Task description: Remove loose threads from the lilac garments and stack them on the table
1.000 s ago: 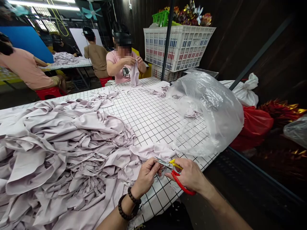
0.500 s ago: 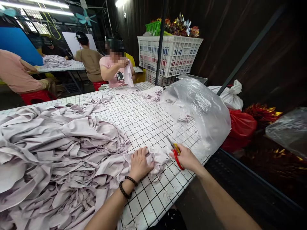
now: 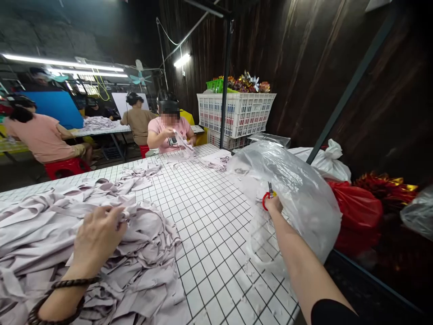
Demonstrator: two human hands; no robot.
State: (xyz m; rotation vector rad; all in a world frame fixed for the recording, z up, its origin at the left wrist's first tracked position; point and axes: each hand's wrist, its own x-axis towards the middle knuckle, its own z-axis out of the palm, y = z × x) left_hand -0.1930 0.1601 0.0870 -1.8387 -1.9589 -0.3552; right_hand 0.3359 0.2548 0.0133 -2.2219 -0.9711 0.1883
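Observation:
My left hand point(image 3: 99, 237), with dark beaded bracelets at the wrist, is over the heap of pale lilac fabric pieces point(image 3: 142, 271) on the left. Its fingers are bent and closed on a piece of fabric at the top of the heap. Out to the right, my right hand point(image 3: 275, 205) grips scissors with red and yellow handles point(image 3: 264, 201), blades pointing up and away. That hand is at the mouth of a large clear plastic bag point(image 3: 304, 194); whether it also holds fabric there is hidden.
The grid-patterned table point(image 3: 203, 212) carries small scraps near its front edge. Across it, a co-worker in a pink shirt point(image 3: 169, 135) handles fabric. White crates point(image 3: 237, 113) stand behind a dark post point(image 3: 225, 90). A red bag point(image 3: 355, 205) lies beyond the right edge.
My left hand has moved left from the table onto the fabric heap. My right hand has carried the scissors forward and right to the bag. The fabric by the front edge is gone. The view has tilted up.

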